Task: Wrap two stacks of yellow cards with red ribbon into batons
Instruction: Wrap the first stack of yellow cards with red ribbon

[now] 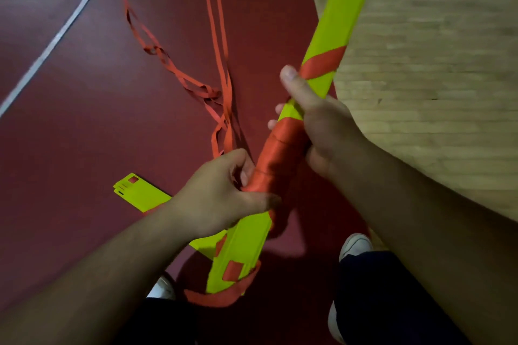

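Note:
A long stack of yellow cards [333,25] slants from the top right down to the bottom centre, held above the floor. Red ribbon [276,157] is wound thickly round its middle, with another slanted band higher up. My right hand [319,123] grips the stack just above the thick wrap, thumb pointing up along it. My left hand [224,190] pinches the ribbon at the lower edge of the wrap. Loose ribbon [221,70] trails away across the floor. A second yellow stack [137,190] lies flat on the floor, partly hidden by my left arm.
The floor is dark red with a white line [53,42] at the left; pale wood flooring [437,64] lies to the right. My two white shoes [356,246] and dark trouser legs show at the bottom. A ribbon loop [221,297] hangs round the stack's lower end.

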`<state>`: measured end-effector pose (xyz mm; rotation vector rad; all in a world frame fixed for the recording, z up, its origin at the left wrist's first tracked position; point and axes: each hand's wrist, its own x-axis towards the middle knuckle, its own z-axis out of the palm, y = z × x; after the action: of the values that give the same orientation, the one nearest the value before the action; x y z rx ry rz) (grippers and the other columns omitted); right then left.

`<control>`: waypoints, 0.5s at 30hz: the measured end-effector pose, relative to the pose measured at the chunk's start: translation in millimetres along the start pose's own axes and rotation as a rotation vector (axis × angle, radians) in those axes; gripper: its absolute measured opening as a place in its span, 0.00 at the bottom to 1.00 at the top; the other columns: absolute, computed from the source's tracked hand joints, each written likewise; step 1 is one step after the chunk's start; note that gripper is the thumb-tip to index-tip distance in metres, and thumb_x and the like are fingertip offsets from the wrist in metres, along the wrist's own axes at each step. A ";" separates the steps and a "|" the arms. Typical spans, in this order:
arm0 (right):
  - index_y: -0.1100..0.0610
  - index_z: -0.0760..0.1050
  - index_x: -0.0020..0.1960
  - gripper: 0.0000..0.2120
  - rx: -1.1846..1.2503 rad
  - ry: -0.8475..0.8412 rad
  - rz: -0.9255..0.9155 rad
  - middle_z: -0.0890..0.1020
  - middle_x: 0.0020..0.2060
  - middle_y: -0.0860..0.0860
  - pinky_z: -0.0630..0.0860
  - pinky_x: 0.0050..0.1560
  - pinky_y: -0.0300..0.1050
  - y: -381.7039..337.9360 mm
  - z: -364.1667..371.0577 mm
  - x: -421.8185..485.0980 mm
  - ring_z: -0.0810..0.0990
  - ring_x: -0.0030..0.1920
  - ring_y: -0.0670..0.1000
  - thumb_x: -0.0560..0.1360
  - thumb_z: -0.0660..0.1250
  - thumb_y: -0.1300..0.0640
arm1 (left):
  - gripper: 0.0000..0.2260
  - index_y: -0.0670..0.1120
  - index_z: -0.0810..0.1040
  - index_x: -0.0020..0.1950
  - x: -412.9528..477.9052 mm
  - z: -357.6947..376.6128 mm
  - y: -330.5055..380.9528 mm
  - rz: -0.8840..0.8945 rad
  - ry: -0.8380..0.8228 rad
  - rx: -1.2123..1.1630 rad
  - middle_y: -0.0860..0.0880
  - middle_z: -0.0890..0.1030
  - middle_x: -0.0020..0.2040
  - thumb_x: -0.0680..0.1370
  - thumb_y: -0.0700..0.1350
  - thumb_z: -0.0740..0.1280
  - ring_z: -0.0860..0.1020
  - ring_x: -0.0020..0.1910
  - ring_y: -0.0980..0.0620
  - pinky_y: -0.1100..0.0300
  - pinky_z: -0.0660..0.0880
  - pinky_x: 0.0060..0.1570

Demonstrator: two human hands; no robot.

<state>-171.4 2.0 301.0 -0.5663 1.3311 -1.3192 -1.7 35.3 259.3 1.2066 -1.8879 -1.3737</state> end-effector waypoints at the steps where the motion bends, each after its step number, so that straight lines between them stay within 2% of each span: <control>1: 0.56 0.75 0.40 0.14 -0.013 0.046 -0.011 0.79 0.35 0.55 0.81 0.36 0.48 3.1 -0.3 0.1 0.81 0.33 0.56 0.70 0.77 0.49 | 0.22 0.49 0.69 0.38 0.2 -1.3 0.8 0.027 0.007 0.085 0.53 0.73 0.31 0.60 0.59 0.77 0.71 0.30 0.52 0.49 0.70 0.30; 3: 0.57 0.73 0.37 0.12 0.001 0.111 -0.016 0.76 0.31 0.54 0.79 0.33 0.46 3.6 -2.7 3.0 0.79 0.29 0.54 0.70 0.77 0.57 | 0.22 0.47 0.72 0.40 0.8 -6.1 3.9 0.060 -0.035 0.092 0.53 0.73 0.32 0.62 0.60 0.77 0.71 0.30 0.54 0.54 0.69 0.30; 5: 0.59 0.73 0.36 0.10 0.010 0.115 0.007 0.74 0.28 0.55 0.77 0.30 0.44 -1.5 -3.5 5.5 0.77 0.25 0.53 0.71 0.72 0.65 | 0.20 0.47 0.75 0.43 1.2 -13.7 5.0 0.055 -0.164 -0.019 0.52 0.76 0.36 0.63 0.57 0.78 0.74 0.32 0.55 0.56 0.72 0.31; 8: 0.60 0.72 0.34 0.09 -0.011 0.009 0.053 0.74 0.27 0.55 0.75 0.28 0.40 -7.7 -5.2 4.3 0.76 0.26 0.55 0.71 0.67 0.67 | 0.16 0.48 0.79 0.47 1.5 -24.0 6.2 0.054 -0.343 -0.063 0.49 0.80 0.41 0.64 0.49 0.80 0.76 0.39 0.57 0.59 0.74 0.40; 11: 0.58 0.72 0.35 0.09 -0.005 -0.101 0.091 0.74 0.27 0.53 0.73 0.29 0.38 -10.5 -4.6 -0.9 0.75 0.27 0.54 0.72 0.65 0.67 | 0.15 0.46 0.81 0.49 1.1 -27.0 2.2 0.021 -0.397 -0.111 0.45 0.82 0.43 0.65 0.42 0.80 0.77 0.41 0.58 0.66 0.73 0.40; 13: 0.58 0.72 0.36 0.08 0.051 -0.150 0.103 0.73 0.28 0.54 0.73 0.30 0.39 -12.6 -2.8 -3.0 0.73 0.29 0.54 0.73 0.63 0.66 | 0.20 0.44 0.80 0.53 1.2 -26.5 -0.8 0.023 -0.429 -0.134 0.40 0.82 0.46 0.66 0.47 0.80 0.77 0.41 0.57 0.67 0.73 0.39; 15: 0.57 0.72 0.39 0.06 0.125 -0.208 0.110 0.72 0.30 0.54 0.74 0.32 0.41 -14.9 -1.1 -4.6 0.71 0.31 0.53 0.73 0.61 0.65 | 0.24 0.43 0.79 0.57 0.8 -27.2 -1.4 0.030 -0.469 -0.170 0.39 0.82 0.47 0.67 0.52 0.80 0.78 0.43 0.55 0.65 0.74 0.42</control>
<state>-176.4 2.6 315.7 -0.5212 1.0868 -1.2098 20.3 21.5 267.7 0.8174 -2.0231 -1.8825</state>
